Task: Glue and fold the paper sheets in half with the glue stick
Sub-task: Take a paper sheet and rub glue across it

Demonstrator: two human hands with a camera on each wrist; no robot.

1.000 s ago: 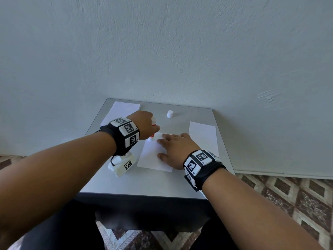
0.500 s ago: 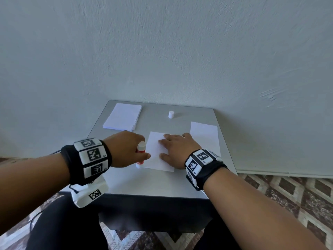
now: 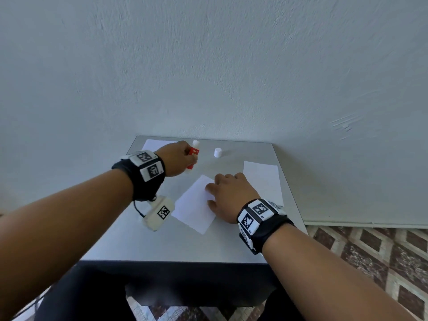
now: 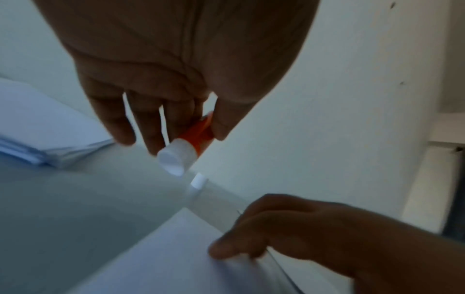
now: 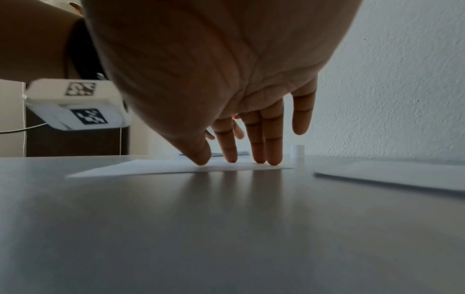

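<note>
The left hand [image 3: 179, 158] is gripping the uncapped glue stick [image 3: 192, 158] in curled fingers, holding it above the tabletop [image 3: 162, 242] beyond the paper sheet [image 3: 195, 206]. The right hand [image 3: 229, 195] is pressing flat, straight fingers [image 5: 273, 151] on that sheet, pinning it. The gluing step seems underway; next, the stick likely needs lowering onto the paper or capping with the cap [image 3: 218, 152] nearby.

soft even daylight, head view sharp w/ wide-angle edge bend; wrist views dimmer, left motion-blurred.
</note>
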